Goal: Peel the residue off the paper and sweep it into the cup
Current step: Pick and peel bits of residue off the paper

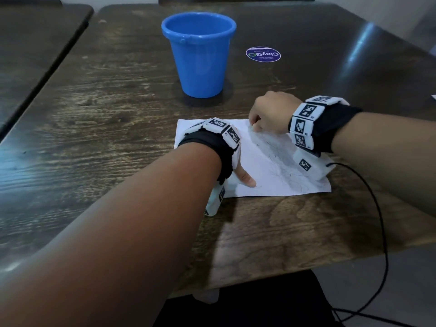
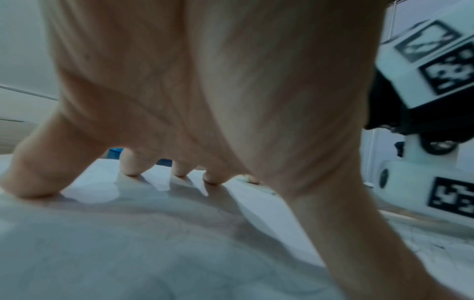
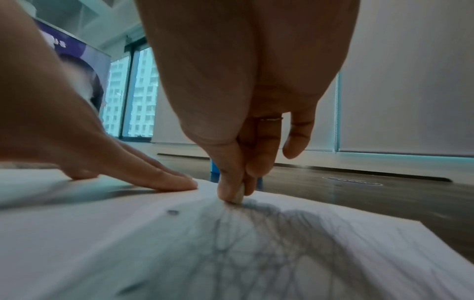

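The paper lies flat on the desk, pinned by the left hand's straight, spread fingers. The right hand pinches a small pale eraser-like piece at the paper's far edge; the cup stands just beyond, nearer that hand.

room: bare table lying open left of the left hand | block: cup standing ahead of both hands, apart from the paper | right hand: cable trailing behind it
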